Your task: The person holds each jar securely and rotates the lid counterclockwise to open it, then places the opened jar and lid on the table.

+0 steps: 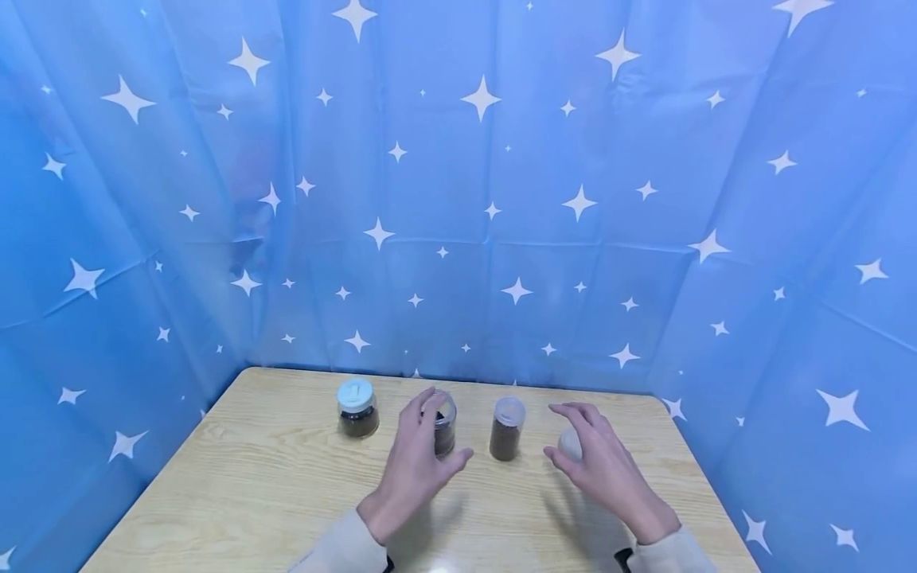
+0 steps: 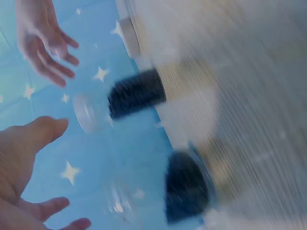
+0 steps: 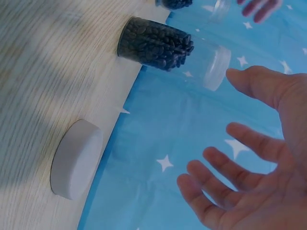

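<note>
My left hand hovers with spread fingers close to a clear glass jar part-filled with dark beans, and hides its left side in the head view. To the right of that jar, a slimmer clear jar of dark beans stands upright with a translucent top. My right hand is spread with nothing in its grasp. Beyond its fingers a round white lid lies on the table, partly hidden by the hand in the head view. Blur softens the left wrist view, where the left thumb points toward the jars.
A squat jar with a light blue lid and dark contents stands at the left. All stand on a pale wooden table. A blue curtain with white stars hangs behind the table and along its sides.
</note>
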Demonstrator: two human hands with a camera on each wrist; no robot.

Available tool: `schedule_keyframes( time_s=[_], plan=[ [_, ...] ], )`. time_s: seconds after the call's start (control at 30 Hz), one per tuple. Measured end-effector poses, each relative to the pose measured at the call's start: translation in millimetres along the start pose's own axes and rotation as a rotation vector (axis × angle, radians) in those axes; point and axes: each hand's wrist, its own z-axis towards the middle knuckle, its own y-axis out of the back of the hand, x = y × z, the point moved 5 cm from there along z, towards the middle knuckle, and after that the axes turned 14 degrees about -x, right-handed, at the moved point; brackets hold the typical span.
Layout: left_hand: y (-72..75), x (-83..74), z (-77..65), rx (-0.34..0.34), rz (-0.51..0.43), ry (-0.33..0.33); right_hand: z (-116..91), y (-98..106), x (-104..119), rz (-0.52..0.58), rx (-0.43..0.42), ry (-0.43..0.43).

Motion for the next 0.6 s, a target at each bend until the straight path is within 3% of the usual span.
schedule_keyframes(
  time_s=[0.1, 0.2, 0.37, 0.6],
  plan=[
    [-6.1, -21.7, -6.2, -0.019, -0.02, -0.081, 1, 2, -1, 0.002, -0.008, 0.0],
    [-16.3, -37.5, -10.4, 0.007, -0.054, -0.09, 1, 3, -2, 0.005, -0.014, -0.008],
    [-36.3, -46.8, -11.6, 0.056, -0.08, -0.031, 1, 4, -3, 0.008, -0.009, -0.021],
    [-62.6, -40.3, -7.0, 0.098, -0.092, 0.099, 6, 7, -3, 0.012, -0.014, -0.003]
  ],
)
